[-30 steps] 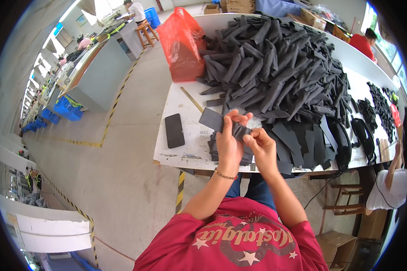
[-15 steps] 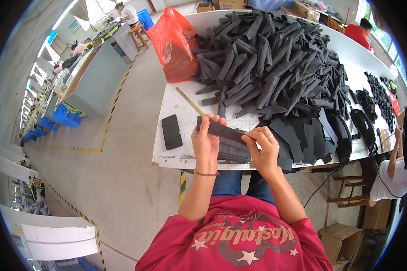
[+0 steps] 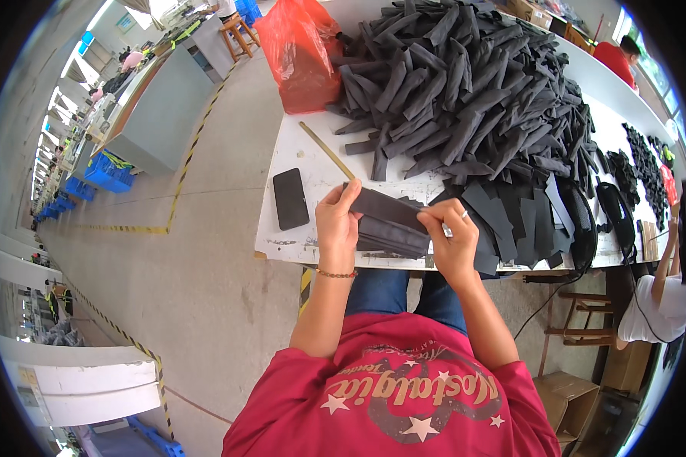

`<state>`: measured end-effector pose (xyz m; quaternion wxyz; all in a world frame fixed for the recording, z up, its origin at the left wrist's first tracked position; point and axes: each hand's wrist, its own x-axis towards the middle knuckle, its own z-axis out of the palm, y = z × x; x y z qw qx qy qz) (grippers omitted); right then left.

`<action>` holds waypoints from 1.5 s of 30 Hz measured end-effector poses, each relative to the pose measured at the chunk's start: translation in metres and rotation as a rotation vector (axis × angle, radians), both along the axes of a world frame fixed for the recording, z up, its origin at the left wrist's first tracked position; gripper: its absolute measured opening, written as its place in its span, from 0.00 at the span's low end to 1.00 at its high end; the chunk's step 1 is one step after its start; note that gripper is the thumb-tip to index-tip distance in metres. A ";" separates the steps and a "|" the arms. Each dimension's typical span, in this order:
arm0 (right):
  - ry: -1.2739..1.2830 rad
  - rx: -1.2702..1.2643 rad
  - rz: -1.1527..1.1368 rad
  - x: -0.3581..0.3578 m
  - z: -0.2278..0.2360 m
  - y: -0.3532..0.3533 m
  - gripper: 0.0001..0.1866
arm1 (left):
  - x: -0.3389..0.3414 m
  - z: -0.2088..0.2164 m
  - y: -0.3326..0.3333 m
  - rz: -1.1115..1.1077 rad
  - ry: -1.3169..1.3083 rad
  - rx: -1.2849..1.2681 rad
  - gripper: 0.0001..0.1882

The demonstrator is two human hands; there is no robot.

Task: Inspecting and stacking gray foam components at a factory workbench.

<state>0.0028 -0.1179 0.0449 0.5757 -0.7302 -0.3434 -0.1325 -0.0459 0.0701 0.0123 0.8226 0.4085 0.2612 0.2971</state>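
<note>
A dark grey fabric strip [image 3: 389, 207] is stretched between my hands above the table's near edge. Its left end is pinched between the thumb and fingers of my left hand [image 3: 337, 221]. My right hand [image 3: 453, 232], with a ring on one finger, pinches the right end. Just beneath the strip lies a small stack of similar dark fabric pieces [image 3: 392, 242], partly covered by it. Beyond my hands rises a big heap of folded dark grey fabric pieces [image 3: 465, 99]. Flat dark pieces [image 3: 489, 217] are spread to the right of my right hand.
Left of my hands, a black phone [image 3: 290, 199] and a narrow yellowish ruler-like strip [image 3: 326, 150] lie on the white table [image 3: 274, 247]. A red plastic bag [image 3: 301, 61] stands at the far left corner. Another person [image 3: 655, 301] sits at the right.
My head view has tilted, so the table sits higher in the picture. My hands are slightly farther apart, and the left fingers no longer show above the strip's upper edge.
</note>
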 end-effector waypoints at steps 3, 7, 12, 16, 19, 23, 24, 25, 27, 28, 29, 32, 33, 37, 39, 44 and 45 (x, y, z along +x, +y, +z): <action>-0.032 0.007 0.010 -0.005 -0.006 -0.007 0.04 | -0.008 -0.013 0.004 -0.208 -0.352 -0.117 0.07; 0.080 0.037 0.046 -0.006 -0.008 -0.009 0.04 | -0.014 -0.018 0.003 -0.243 -0.412 -0.176 0.07; 0.103 0.063 -0.005 -0.012 -0.017 -0.005 0.06 | -0.011 0.007 -0.011 -0.172 -0.333 -0.125 0.12; -0.501 -0.032 -0.110 -0.014 -0.002 -0.001 0.15 | -0.011 -0.004 -0.016 0.005 -0.177 -0.190 0.14; -0.627 -0.109 -0.060 -0.010 -0.012 -0.002 0.20 | -0.016 -0.007 -0.016 -0.128 -0.181 -0.179 0.10; -0.629 -0.292 0.126 -0.007 -0.008 -0.016 0.22 | -0.016 -0.007 -0.011 -0.132 -0.105 -0.110 0.09; -0.575 -0.349 0.199 -0.008 -0.003 -0.020 0.23 | -0.016 -0.009 -0.011 -0.166 -0.109 -0.078 0.08; -0.575 -0.352 0.195 -0.007 -0.002 -0.023 0.23 | -0.016 -0.012 -0.012 -0.202 -0.112 -0.047 0.07; -0.306 -0.253 0.216 -0.002 -0.001 -0.031 0.21 | -0.014 -0.007 -0.020 -0.225 -0.121 -0.039 0.07; -0.304 -0.262 0.198 -0.001 -0.005 -0.031 0.21 | -0.012 -0.004 -0.026 -0.243 -0.128 -0.030 0.06; 0.125 -0.096 0.132 0.000 -0.013 -0.025 0.19 | -0.010 -0.006 -0.030 -0.261 -0.130 -0.036 0.06; 0.614 0.065 0.101 0.017 -0.024 -0.020 0.18 | -0.010 -0.011 -0.035 -0.391 -0.070 0.039 0.06; 0.733 0.003 0.199 0.021 -0.025 -0.020 0.17 | -0.011 -0.012 -0.033 -0.421 -0.067 0.056 0.06; 0.873 -0.089 0.338 0.025 -0.029 -0.031 0.13 | -0.011 -0.010 -0.029 -0.526 -0.008 0.085 0.08; 0.890 -0.085 0.319 0.026 -0.027 -0.031 0.11 | -0.010 -0.008 -0.032 -0.492 0.003 0.071 0.08; 0.661 -0.134 0.338 0.020 -0.034 -0.028 0.13 | -0.009 -0.022 -0.034 -0.382 0.024 -0.010 0.09; 0.681 -0.174 0.338 0.021 -0.035 -0.031 0.14 | -0.010 -0.020 -0.036 -0.387 0.044 -0.002 0.09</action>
